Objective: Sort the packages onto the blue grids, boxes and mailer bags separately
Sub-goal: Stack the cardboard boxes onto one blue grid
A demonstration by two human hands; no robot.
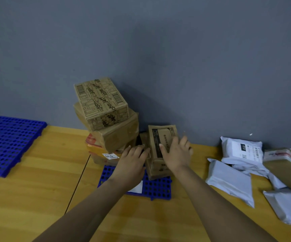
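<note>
Two hands press a small brown cardboard box [162, 135] on a blue plastic grid [158, 189].
Left hand [132, 161] and right hand [176, 154] touch it with straight fingers, each grip apart, beside a leaning stack of cardboard boxes [104, 105]; white mailer bags [230, 180] lie on the wooden counter [36, 198].

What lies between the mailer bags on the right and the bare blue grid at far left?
The box stack on the middle grid, and the left hand and right hand at the small box beside it.
</note>
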